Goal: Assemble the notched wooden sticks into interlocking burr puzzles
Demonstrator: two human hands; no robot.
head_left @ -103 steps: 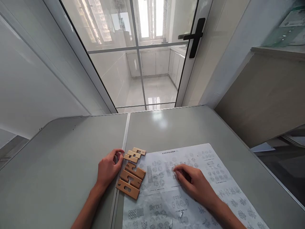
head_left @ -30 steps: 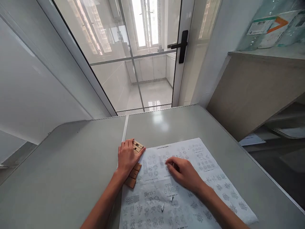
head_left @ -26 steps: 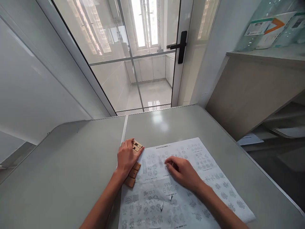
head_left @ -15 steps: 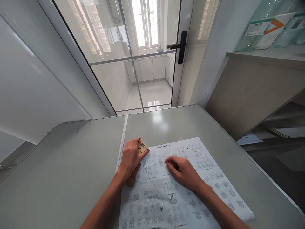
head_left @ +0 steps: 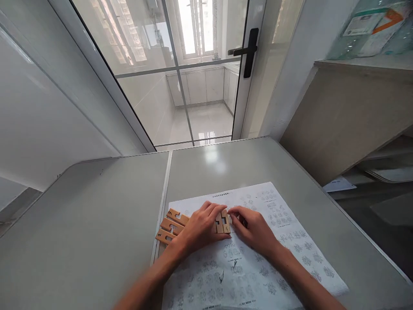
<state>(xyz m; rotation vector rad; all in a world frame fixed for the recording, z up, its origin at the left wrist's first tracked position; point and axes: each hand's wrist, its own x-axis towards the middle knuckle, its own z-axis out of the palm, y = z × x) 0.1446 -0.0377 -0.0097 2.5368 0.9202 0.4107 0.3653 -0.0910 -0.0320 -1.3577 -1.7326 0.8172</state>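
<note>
My left hand (head_left: 201, 224) lies over the printed sheet, thumb and fingers closed around light notched wooden puzzle pieces (head_left: 225, 224) set side by side. Part of them is hidden under the palm. Close against their right edge is my right hand (head_left: 254, 228), its fingers curled in and the fingertips at or near the wood; I see nothing held in them. To the left, three more notched wooden puzzle pieces (head_left: 172, 225) fan out with numbers on their ends, partly covered by my left hand and wrist. The paper sheet (head_left: 238, 292) shows small line diagrams.
The grey tabletop (head_left: 97, 232) has a pale seam strip (head_left: 167, 172) left of the paper. Beyond it stands a glass door with a black handle (head_left: 250, 54). Shelving (head_left: 348, 116) at the right holds clear plastic bottles (head_left: 358, 34).
My left hand has moved right over the paper with the light wooden puzzle pieces, up to my right hand. The three numbered pieces at the left now show more fully. The view has shifted slightly.
</note>
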